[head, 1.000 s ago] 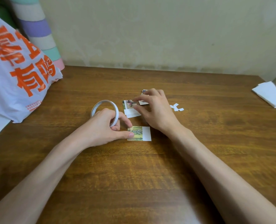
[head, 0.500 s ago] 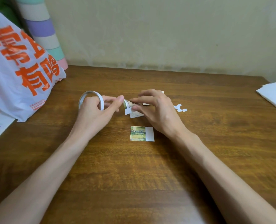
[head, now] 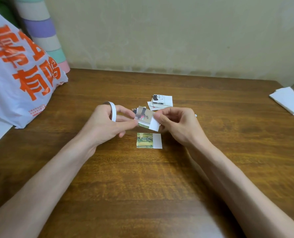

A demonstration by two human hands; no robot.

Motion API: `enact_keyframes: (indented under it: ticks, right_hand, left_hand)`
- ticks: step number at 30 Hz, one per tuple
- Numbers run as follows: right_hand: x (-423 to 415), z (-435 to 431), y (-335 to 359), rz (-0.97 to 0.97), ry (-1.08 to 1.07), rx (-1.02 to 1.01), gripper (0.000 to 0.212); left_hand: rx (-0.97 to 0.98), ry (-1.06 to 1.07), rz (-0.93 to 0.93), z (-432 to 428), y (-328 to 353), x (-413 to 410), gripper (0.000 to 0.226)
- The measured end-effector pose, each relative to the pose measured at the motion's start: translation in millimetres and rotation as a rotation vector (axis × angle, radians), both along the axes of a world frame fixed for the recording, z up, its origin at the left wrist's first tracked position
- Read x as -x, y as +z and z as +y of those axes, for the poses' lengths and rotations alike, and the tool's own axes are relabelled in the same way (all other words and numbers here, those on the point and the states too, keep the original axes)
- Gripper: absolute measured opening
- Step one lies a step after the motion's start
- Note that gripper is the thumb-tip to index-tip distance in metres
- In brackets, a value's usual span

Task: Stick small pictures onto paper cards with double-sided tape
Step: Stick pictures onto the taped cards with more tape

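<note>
Behind the finished card on the desk, the left grip, carrying the tape roll, and the right grip pinch a second card; a pile farther behind seems still unstuck.

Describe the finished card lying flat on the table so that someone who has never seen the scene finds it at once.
On the wooden table, look nearer than where the left hand and right hand meet. A small card lies flat there. Unlike the held card or the pile behind, it shows a green-and-yellow picture beside a white strip.
</note>
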State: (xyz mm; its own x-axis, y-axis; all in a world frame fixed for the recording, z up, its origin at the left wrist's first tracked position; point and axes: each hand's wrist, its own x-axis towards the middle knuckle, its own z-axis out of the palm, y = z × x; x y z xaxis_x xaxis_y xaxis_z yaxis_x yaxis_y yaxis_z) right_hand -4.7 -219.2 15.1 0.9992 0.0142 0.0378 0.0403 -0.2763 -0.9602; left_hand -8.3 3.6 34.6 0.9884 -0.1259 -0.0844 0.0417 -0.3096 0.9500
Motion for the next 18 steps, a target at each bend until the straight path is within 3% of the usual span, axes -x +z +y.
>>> enact_keyframes:
  ticks: [4,12,18]
  right_hand:
    - [5,-5,-5,-0.028,0.054,0.171,0.018]
    - [5,-9,-8,-0.043,0.047,0.235,0.011]
    - [5,-14,-2,0.062,0.115,0.281,0.007]
  left_hand:
    - [-0.031,-0.044,-0.011,-2,0,2,0.022]
    - [-0.133,-0.045,-0.018,-3,-2,2,0.013]
    - [-0.218,0.012,-0.149,5,-8,-7,0.008]
